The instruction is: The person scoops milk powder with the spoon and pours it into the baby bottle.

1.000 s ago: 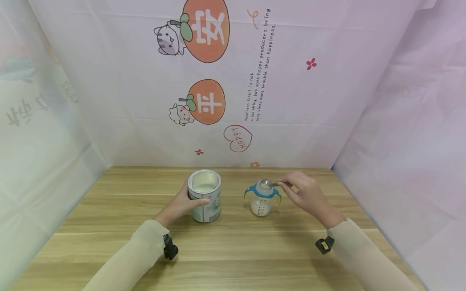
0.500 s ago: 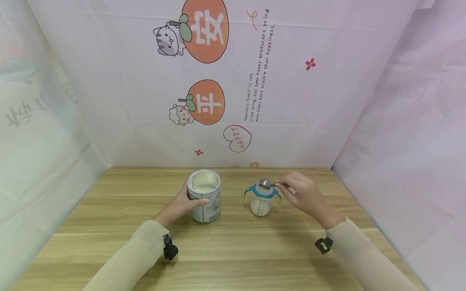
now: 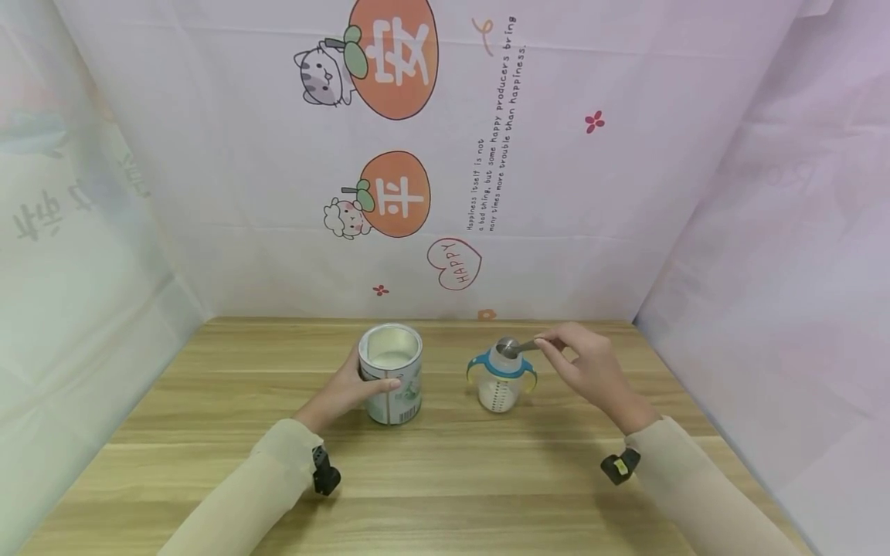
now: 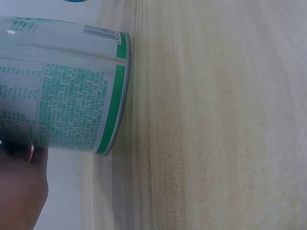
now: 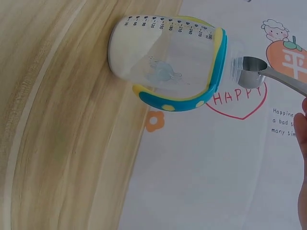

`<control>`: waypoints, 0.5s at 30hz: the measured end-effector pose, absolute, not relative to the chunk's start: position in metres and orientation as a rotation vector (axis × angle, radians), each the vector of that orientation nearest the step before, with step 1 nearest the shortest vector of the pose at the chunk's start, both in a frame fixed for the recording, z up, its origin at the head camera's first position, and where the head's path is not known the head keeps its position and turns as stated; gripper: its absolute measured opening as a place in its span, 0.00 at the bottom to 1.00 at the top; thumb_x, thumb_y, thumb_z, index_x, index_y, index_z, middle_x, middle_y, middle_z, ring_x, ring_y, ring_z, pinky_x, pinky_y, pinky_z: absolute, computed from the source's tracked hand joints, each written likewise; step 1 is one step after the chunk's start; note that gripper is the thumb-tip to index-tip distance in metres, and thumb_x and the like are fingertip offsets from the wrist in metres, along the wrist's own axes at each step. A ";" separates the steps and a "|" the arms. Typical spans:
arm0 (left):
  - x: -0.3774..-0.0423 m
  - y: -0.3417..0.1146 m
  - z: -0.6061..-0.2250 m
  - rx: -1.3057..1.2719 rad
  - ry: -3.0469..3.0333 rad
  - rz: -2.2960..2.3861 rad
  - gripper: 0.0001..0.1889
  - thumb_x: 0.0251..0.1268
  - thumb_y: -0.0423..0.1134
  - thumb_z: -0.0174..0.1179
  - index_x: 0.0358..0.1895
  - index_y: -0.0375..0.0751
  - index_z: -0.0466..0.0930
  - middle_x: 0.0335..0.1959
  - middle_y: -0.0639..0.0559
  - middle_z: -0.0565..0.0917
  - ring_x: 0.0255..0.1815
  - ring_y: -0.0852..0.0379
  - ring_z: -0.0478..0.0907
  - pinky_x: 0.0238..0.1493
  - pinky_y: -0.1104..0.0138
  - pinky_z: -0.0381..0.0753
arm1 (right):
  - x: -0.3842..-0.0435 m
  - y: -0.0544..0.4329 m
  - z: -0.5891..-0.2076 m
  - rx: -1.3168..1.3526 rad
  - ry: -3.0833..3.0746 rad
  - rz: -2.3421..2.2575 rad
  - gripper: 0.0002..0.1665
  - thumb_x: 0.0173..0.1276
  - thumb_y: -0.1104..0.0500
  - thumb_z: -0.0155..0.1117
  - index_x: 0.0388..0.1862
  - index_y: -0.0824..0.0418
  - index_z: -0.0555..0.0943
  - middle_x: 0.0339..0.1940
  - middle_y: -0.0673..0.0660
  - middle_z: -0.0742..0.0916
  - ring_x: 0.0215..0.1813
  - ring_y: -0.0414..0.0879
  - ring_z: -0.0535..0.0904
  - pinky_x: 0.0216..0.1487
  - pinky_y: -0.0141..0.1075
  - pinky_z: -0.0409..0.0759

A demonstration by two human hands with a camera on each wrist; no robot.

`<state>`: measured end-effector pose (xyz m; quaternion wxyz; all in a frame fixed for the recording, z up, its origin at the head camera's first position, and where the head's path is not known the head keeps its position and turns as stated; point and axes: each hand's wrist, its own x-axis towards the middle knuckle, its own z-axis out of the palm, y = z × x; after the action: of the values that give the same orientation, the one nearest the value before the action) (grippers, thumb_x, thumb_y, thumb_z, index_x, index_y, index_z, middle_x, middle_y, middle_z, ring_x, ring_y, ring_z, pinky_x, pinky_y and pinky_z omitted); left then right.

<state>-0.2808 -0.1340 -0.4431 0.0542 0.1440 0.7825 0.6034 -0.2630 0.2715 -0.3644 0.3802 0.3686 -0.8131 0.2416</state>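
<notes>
My left hand (image 3: 351, 395) grips the side of a milk powder can (image 3: 403, 405), thumb across its front. The can stands upright without a lid, pale powder (image 3: 391, 360) showing inside. To its right stands a baby bottle (image 3: 497, 396) with a blue and yellow two-handled collar and an uncovered mouth. White powder (image 5: 128, 48) fills its lower part in the right wrist view. My right hand (image 3: 587, 369) pinches the handle of a metal measuring spoon (image 5: 252, 76). Its round bowl is tipped on its side right at the bottle's mouth.
Both vessels rest on a wood-grain table (image 3: 445, 486), towards its back edge. A white printed cloth (image 3: 556, 193) hangs behind, and pale cloth walls (image 3: 779, 270) flank the table on both sides. Black wrist cameras (image 3: 620, 466) sit at the sleeve cuffs.
The spoon's bowl has risen slightly at the bottle's mouth and turned, and my right fingers have lifted a little. My left hand, the can and the bottle have stayed in place.
</notes>
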 end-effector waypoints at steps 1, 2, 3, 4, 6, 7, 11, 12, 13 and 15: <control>-0.281 -0.134 -0.443 0.438 2.376 1.834 0.55 0.53 0.54 0.76 0.79 0.66 0.46 0.71 0.48 0.65 0.72 0.42 0.62 0.70 0.37 0.55 | -0.263 0.272 -0.365 0.933 -2.075 0.628 0.10 0.59 0.70 0.74 0.38 0.59 0.86 0.30 0.47 0.86 0.31 0.39 0.80 0.33 0.28 0.78; -0.281 -0.134 -0.444 0.439 2.375 1.836 0.55 0.53 0.54 0.76 0.79 0.66 0.46 0.71 0.47 0.65 0.72 0.42 0.62 0.70 0.37 0.55 | -0.264 0.272 -0.365 0.927 -2.070 0.639 0.10 0.59 0.70 0.74 0.37 0.59 0.86 0.30 0.47 0.86 0.31 0.39 0.80 0.33 0.28 0.78; -0.282 -0.134 -0.444 0.438 2.373 1.840 0.55 0.53 0.53 0.77 0.79 0.65 0.46 0.71 0.48 0.65 0.72 0.42 0.62 0.70 0.37 0.55 | -0.264 0.272 -0.366 0.919 -2.067 0.655 0.10 0.59 0.70 0.74 0.37 0.59 0.86 0.30 0.47 0.86 0.31 0.40 0.80 0.33 0.28 0.78; -0.282 -0.134 -0.444 0.437 2.372 1.842 0.55 0.52 0.53 0.77 0.79 0.65 0.46 0.71 0.48 0.65 0.72 0.42 0.62 0.71 0.38 0.55 | -0.265 0.272 -0.366 0.907 -2.065 0.669 0.10 0.58 0.71 0.74 0.36 0.59 0.86 0.30 0.48 0.86 0.31 0.40 0.81 0.34 0.28 0.79; -0.282 -0.134 -0.444 0.432 2.367 1.843 0.56 0.52 0.53 0.77 0.79 0.64 0.46 0.71 0.47 0.66 0.72 0.42 0.62 0.71 0.38 0.54 | -0.265 0.272 -0.367 0.873 -2.068 0.703 0.10 0.59 0.71 0.74 0.35 0.59 0.86 0.30 0.48 0.87 0.31 0.40 0.81 0.35 0.27 0.79; -0.282 -0.134 -0.444 0.430 2.366 1.842 0.56 0.52 0.54 0.77 0.79 0.64 0.46 0.71 0.47 0.65 0.72 0.42 0.62 0.71 0.38 0.54 | -0.265 0.272 -0.368 0.850 -2.073 0.726 0.09 0.59 0.70 0.74 0.35 0.59 0.86 0.29 0.48 0.87 0.31 0.40 0.82 0.36 0.27 0.79; -0.282 -0.134 -0.444 0.424 2.354 1.838 0.57 0.52 0.54 0.77 0.79 0.63 0.44 0.72 0.47 0.65 0.73 0.42 0.60 0.71 0.37 0.52 | -0.265 0.273 -0.371 0.719 -2.135 0.842 0.03 0.64 0.67 0.72 0.35 0.61 0.86 0.28 0.47 0.86 0.29 0.40 0.80 0.36 0.24 0.76; -0.282 -0.135 -0.445 0.422 2.351 1.837 0.57 0.53 0.54 0.76 0.79 0.64 0.44 0.72 0.47 0.64 0.74 0.42 0.60 0.71 0.37 0.52 | -0.264 0.274 -0.371 0.682 -2.159 0.883 0.02 0.66 0.66 0.71 0.36 0.61 0.86 0.28 0.47 0.86 0.29 0.41 0.80 0.35 0.24 0.76; -0.282 -0.135 -0.445 0.423 2.346 1.838 0.57 0.53 0.54 0.76 0.79 0.64 0.44 0.72 0.47 0.64 0.74 0.42 0.59 0.71 0.37 0.52 | -0.264 0.274 -0.371 0.643 -2.184 0.924 0.00 0.68 0.64 0.69 0.37 0.61 0.86 0.28 0.47 0.86 0.28 0.42 0.80 0.34 0.24 0.77; -0.283 -0.136 -0.445 0.427 2.340 1.836 0.57 0.53 0.54 0.76 0.80 0.64 0.43 0.72 0.47 0.64 0.74 0.41 0.59 0.71 0.37 0.51 | -0.262 0.274 -0.371 0.564 -2.236 1.008 0.05 0.72 0.60 0.67 0.38 0.61 0.86 0.28 0.48 0.85 0.29 0.45 0.81 0.31 0.25 0.77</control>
<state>-0.2830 -0.1356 -0.4451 0.0685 0.1417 0.7769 0.6096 -0.2617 0.2740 -0.3707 0.3074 0.2134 -0.8454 0.3811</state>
